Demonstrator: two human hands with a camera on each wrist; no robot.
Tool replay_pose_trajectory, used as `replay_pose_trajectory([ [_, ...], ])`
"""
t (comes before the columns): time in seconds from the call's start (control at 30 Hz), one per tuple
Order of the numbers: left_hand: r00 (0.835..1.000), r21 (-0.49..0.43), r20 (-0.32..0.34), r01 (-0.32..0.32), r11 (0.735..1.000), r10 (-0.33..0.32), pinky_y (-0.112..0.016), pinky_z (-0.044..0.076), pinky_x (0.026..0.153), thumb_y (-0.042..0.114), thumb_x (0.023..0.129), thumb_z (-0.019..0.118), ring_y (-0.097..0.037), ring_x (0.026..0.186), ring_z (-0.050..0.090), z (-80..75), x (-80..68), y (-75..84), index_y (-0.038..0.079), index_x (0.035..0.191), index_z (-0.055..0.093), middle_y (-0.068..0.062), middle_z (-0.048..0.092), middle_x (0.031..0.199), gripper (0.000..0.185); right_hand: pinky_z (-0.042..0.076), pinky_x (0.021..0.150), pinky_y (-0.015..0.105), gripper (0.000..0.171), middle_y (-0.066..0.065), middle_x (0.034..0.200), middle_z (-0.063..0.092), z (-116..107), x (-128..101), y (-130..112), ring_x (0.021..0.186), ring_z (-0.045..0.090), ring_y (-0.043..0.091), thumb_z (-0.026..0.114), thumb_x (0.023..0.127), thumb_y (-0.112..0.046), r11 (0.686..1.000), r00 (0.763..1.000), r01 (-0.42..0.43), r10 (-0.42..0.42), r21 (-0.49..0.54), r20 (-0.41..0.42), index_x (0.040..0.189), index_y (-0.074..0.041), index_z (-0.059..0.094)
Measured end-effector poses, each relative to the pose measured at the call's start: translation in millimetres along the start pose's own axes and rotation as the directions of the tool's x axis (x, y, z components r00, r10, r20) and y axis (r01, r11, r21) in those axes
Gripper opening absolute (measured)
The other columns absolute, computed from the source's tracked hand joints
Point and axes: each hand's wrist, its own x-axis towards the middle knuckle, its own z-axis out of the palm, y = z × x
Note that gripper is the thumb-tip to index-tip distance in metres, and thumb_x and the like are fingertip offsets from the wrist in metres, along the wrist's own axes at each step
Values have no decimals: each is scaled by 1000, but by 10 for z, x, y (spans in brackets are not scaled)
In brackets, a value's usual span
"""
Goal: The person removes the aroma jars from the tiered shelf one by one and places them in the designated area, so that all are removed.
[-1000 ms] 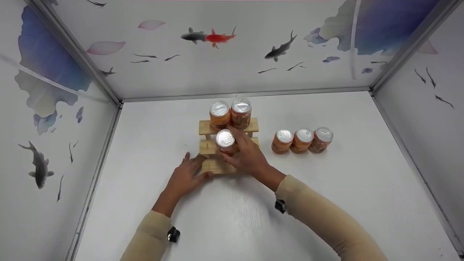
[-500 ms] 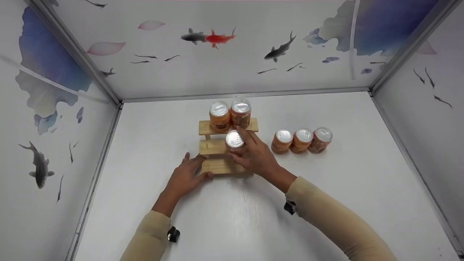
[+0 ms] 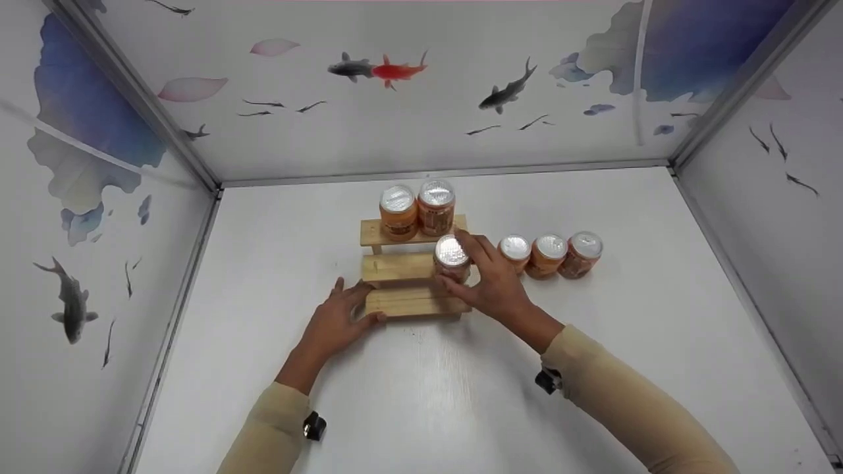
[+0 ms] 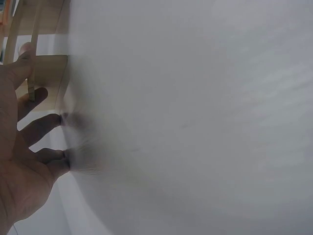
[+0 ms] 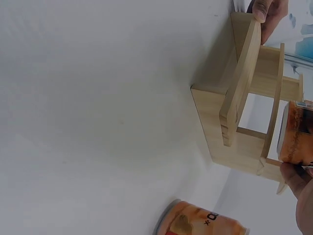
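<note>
A white tabletop (image 3: 395, 401) is enclosed by pale walls (image 3: 421, 138), which are printed with dark and red fish, pink petals and large blue leaf shapes. On the tabletop a wooden rack (image 3: 395, 268) of three steps is placed. Its left end is held by the left hand (image 3: 334, 324): the end of the lowest board is pinched between thumb and forefinger, while the other fingers are spread, their tips set against the tabletop. By the right hand (image 3: 495, 284) a silver-topped can (image 3: 452, 264) is gripped from its right side, with the thumb at its front and the fingers round toward its back. This can is held upright at the right end of the middle step; whether its full weight is borne by the board cannot be told. On the top step two orange cans (image 3: 398, 222) are stood side by side, toward the back. To the right of the rack three more cans (image 3: 548, 258) are lined up on the tabletop, the nearest partly covered by the right hand. Both forearms are covered by beige sleeves (image 3: 625, 398), and a small black device (image 3: 315, 426) is worn at each wrist.
</note>
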Motion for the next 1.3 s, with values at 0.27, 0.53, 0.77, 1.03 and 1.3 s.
replay_pose_trajectory([
  [0.27,999,-5,14,45,999,-45,-74,37,126,78,97,66,-51,168,27,14,11,-2,26,162,59,-6,51,171,83,66,82,40,85,17,138,68,-122,-92,103,102,75,25,96,90,-27,999,999,-42,43,-17,2,159,-3,53],
  [0.53,998,-2,26,51,999,-50,-75,37,126,79,98,64,-51,168,27,8,13,10,26,162,59,-6,50,172,83,65,97,52,87,19,140,66,-224,-180,178,127,71,36,96,90,-32,995,997,-79,79,-59,0,161,-7,51],
  [0.77,999,-8,27,48,999,-47,-75,37,126,79,98,64,-51,168,26,7,14,5,26,161,60,-6,50,172,83,63,101,55,88,22,140,67,-298,-227,255,127,70,38,97,89,-33,992,994,-112,111,-55,-23,159,-5,52],
  [1.03,998,4,30,53,999,-53,-75,37,125,80,97,64,-50,168,26,-1,18,20,28,163,57,-5,49,172,85,61,101,60,86,24,138,67,-358,-317,324,127,68,41,98,87,-27,986,988,-151,148,-68,-40,157,-4,53],
  [1.3,999,21,21,42,999,-42,-75,38,125,77,98,66,-50,168,28,-7,13,39,27,164,57,-5,50,172,84,59,104,62,84,24,138,67,-352,-402,405,128,68,41,98,86,-27,989,991,-130,128,-67,-44,153,-1,55],
])
